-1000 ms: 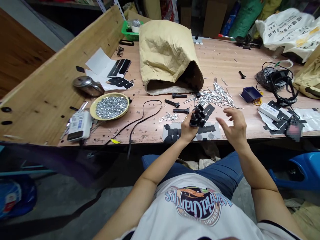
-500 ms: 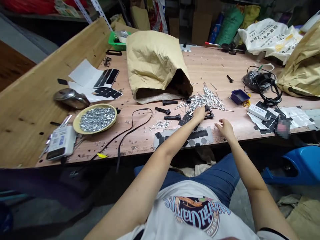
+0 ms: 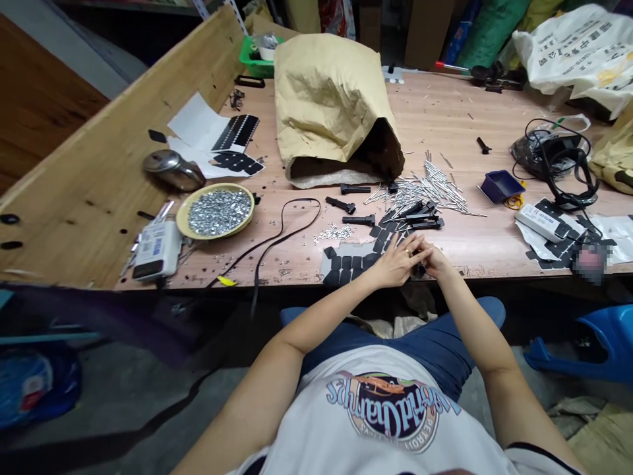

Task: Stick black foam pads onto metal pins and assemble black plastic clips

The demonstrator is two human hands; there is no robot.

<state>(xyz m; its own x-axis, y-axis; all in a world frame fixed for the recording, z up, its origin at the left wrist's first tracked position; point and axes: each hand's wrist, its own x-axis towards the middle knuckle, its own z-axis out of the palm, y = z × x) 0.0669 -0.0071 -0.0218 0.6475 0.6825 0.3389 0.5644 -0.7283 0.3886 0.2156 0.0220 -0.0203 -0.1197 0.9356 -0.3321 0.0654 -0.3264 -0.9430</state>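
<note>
Head-camera view down onto a cluttered wooden worktop [image 3: 475, 244] where a seated person is working. At far left a white device [image 3: 153, 247] is lying with a blue label too small to read, beside a yellow dish [image 3: 182, 221] holding small silver parts. Behind them, white sheets carrying black pads [image 3: 237, 135] are spreading out. In the middle a brown paper sack [image 3: 331, 99] is lying on its side, its dark mouth hiding whatever is inside. Before it, black handle parts [image 3: 353, 204] and a heap of metal pins [image 3: 430, 188] are lying loose. At the near edge, over a sheet of black stickers [image 3: 349, 260], the two hands are meeting. The left hand [image 3: 393, 264] is laying its fingers almost straight against the right, and its grip is impossible to judge. The right hand [image 3: 435, 260] is curling its grip closed on a small black part [image 3: 419, 269], mostly hidden by both hands. Farther right a blue tray [image 3: 499, 185] and tangled black cords [image 3: 558, 155] are sitting. A white bag [image 3: 568, 46] with printed characters is running off the frame, unreadable. At the bottom, the shirt print [image 3: 390, 409] is showing upside down, seeming to read "World Champs".
</note>
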